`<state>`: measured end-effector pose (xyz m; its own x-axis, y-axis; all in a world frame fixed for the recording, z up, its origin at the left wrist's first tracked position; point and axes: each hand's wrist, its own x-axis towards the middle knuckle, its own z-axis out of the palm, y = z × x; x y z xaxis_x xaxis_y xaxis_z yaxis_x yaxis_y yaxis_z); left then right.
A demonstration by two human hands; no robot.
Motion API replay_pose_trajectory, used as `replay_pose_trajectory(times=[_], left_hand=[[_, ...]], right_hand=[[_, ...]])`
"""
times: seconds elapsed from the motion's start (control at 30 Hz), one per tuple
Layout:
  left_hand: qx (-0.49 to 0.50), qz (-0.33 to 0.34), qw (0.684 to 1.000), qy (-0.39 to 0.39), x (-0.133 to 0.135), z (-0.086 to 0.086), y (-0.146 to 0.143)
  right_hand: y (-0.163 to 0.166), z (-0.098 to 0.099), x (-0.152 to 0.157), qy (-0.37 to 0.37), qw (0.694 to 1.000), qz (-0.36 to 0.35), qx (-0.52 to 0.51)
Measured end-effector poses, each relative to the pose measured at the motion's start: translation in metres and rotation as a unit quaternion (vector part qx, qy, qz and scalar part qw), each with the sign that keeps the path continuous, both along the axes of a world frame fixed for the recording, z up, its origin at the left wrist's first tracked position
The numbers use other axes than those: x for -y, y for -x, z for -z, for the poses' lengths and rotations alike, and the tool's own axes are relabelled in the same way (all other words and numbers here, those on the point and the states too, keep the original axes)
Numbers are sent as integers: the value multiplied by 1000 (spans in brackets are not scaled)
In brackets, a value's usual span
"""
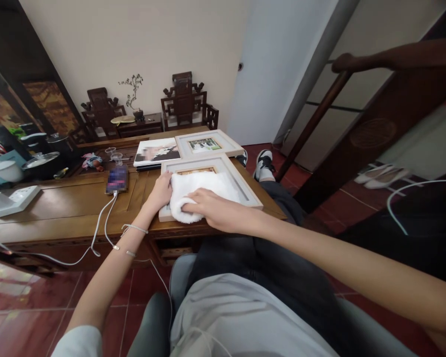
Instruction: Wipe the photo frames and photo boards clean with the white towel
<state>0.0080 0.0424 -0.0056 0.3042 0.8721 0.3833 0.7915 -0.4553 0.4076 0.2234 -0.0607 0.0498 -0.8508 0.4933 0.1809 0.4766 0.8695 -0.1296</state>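
A pale wooden picture frame [241, 182] lies flat at the near edge of the wooden table. My left hand [161, 191] grips its left side, the fingers partly hidden by a cloth. My right hand [212, 207] is closed on that white fluffy cloth [188, 184], which is folded over at the near end and pressed down on the frame. The cloth covers most of the picture; only a strip of its gold border shows. Just beyond lie a second framed photo [204, 145] and, left of it, a stack topped by a photo print [158, 150].
To the left on the table [74, 203] are a phone [117, 179] with a white charging cable, a power strip [18, 201], small clear cups [116, 157] and pots [40, 163]. A wooden chair [330, 109] stands close on the right. Another person's shoe [263, 165] shows beyond the table.
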Motion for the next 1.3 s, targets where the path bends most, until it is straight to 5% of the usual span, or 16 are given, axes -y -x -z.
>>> replay_pose_trajectory(times=[0.37,0.73,1.0,1.13,1.3], left_hand=[[24,-16,1000,0,-8,10,4],[13,-6,1000,2,1,0,0],[-22,6,1000,15,-6,4,3],[-47,19,999,16,-7,1,4],[-60,15,998,12,-5,-2,3]], right_hand=[[-76,-25,-1,66,990,105,74],[-2,-2,-6,10,1000,0,-4],[-100,-3,10,5,989,138,58],[-123,14,-13,-45,983,171,50],[-105,19,-77,-81,968,227,64]])
